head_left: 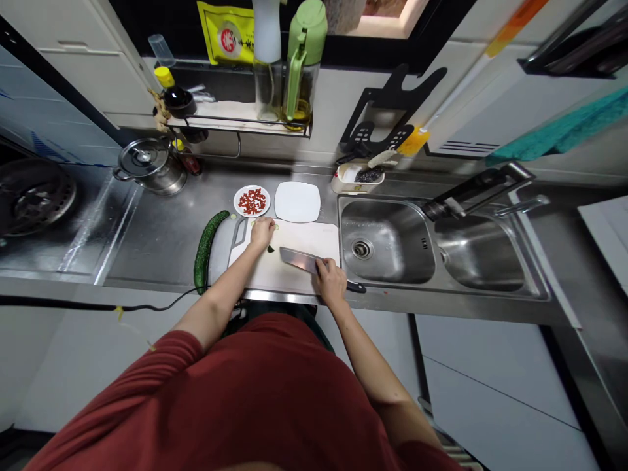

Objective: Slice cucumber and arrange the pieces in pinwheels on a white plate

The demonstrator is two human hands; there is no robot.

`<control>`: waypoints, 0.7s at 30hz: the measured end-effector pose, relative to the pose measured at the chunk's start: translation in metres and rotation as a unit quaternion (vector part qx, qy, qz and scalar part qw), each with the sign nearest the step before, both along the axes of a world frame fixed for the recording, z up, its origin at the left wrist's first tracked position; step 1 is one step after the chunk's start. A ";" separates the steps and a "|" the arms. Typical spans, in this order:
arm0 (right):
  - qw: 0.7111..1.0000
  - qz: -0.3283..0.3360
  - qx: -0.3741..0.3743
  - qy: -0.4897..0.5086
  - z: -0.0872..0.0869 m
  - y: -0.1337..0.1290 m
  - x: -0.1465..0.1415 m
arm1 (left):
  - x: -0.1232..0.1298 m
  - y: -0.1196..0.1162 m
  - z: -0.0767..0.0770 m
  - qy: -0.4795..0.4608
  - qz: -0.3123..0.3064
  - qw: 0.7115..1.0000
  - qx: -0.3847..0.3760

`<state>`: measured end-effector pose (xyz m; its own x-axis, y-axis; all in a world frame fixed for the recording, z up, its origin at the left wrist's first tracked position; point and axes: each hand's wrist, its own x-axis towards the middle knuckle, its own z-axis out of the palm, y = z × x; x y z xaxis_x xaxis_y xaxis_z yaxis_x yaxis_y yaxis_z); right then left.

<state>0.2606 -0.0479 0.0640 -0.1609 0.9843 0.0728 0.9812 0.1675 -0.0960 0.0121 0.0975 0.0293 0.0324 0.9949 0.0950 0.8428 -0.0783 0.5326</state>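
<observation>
The red shirt (275, 392) faces the cutting board (294, 280), likely for two-handed reach. Over it, the right hand (332, 281) grips the knife (298, 260) near its blade, perhaps for control; whether the left hand's (263, 233) curled fingers hold anything, I cannot tell.

Upper garment: shirt (275, 405), plain dark red, matte cloth, front broad and rounded, surface largely smooth. Left sleeve (167, 360): same red, ends near the elbow, close creases gathered toward its hem. Right sleeve (424, 454): same colour, only partly in view at the lower edge. Left forearm (228, 297) and right forearm (367, 356): bare. Left hand (262, 232) and right hand (331, 280): likewise bare, fingers uncovered. Lower garment (262, 307): dark green cloth, a narrow portion visible past the shirt; cut cannot be determined.
</observation>
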 end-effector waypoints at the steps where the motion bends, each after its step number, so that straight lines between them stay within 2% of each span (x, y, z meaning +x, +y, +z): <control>1: 1.000 0.000 -0.001 0.002 0.000 0.000 0.000 | 0.000 0.000 -0.001 0.003 0.002 1.000 0.002; 7: 1.000 -0.008 -0.011 0.009 -0.001 -0.001 0.000 | 0.000 -0.001 -0.004 -0.012 0.025 1.000 -0.012; 13: 0.999 -0.023 -0.021 0.029 -0.001 0.001 -0.004 | -0.003 -0.005 0.001 -0.020 0.038 0.999 0.001; 17: 0.998 -0.045 -0.035 0.039 0.001 0.004 -0.010 | -0.010 -0.023 0.003 -0.065 0.076 0.995 0.026; 21: 0.996 -0.062 -0.041 0.056 0.002 0.007 -0.015 | -0.016 -0.055 0.002 -0.100 0.117 0.988 0.030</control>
<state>0.2454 -0.0410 0.0663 -0.0326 0.9995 0.0011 0.9764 0.0321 -0.2135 -0.0037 0.0422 0.0308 -0.2239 0.9653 0.1345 0.7202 0.0709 0.6901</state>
